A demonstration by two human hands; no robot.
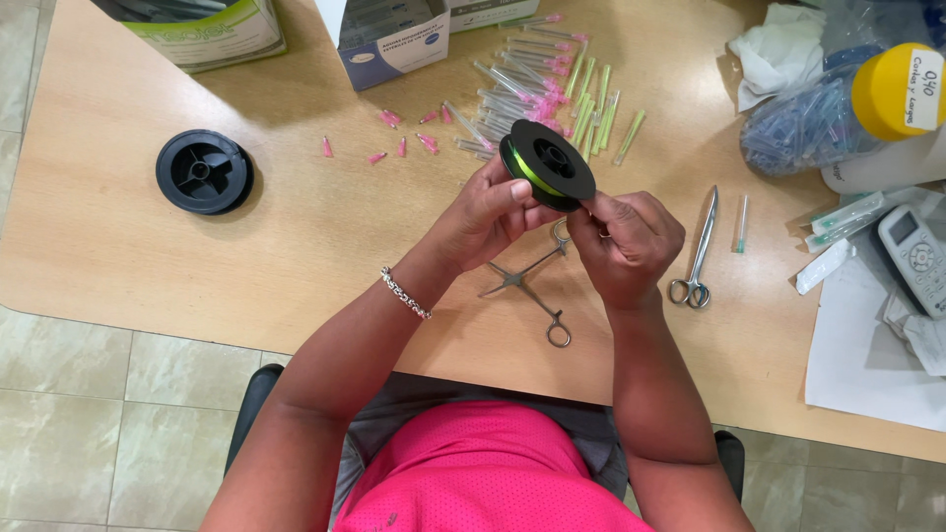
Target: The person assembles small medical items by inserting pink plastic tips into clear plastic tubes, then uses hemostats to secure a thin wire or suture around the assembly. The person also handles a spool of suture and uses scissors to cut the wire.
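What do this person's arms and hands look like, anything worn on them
Both arms are bare from the shoulder down, with no sleeves and no gloves. The left hand has a silver chain bracelet at the wrist. The right hand and its wrist carry no watch or band; any ring is too small to tell. The pink top is sleeveless.

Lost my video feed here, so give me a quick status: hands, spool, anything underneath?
Left hand grips black spool of green line. Right hand pinches at its rim. Open forceps on table below hands; scissors to the right.
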